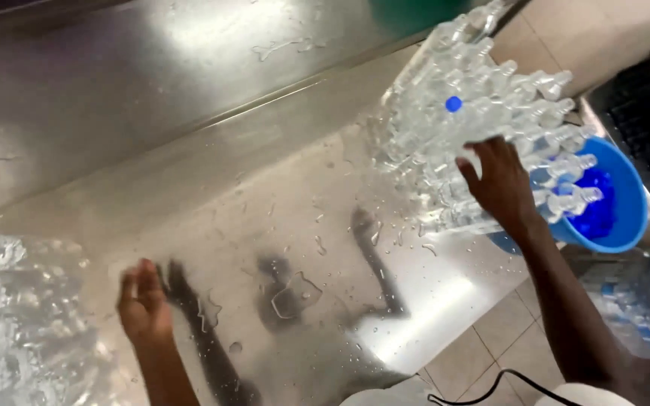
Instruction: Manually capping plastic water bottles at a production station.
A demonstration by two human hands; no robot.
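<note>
Head view, wet stainless steel tabletop (280, 195).

Right hand (502, 184): I see it laid against a bundle of clear plastic bottles (475, 120), fingers (469, 174) spread and pressing on the near side of the pile. No wrap around any single bottle; the flat, open palm reads to me as steadying the whole stack, which lies on its side at the far right end of the tabletop, necks pointing right. Most are uncapped; one carries a blue cap (454, 104).

Left hand (143, 301): low over the bare steel near the left, fingers together and slightly curled, holding nothing. The view is blurred, so I cannot tell whether it touches the surface.

Surroundings: a blue bowl (630, 203) with blue caps (596, 210) inside sits just beside the bottle necks at the table's right edge, partly under them. Crinkled clear plastic film (16, 323) lies at the left. Water drops and a small puddle (295, 293) lie between the hands. Tiled floor (505, 331) and a black cable (490, 387) show below. The bowl crowds the stack's right side.
</note>
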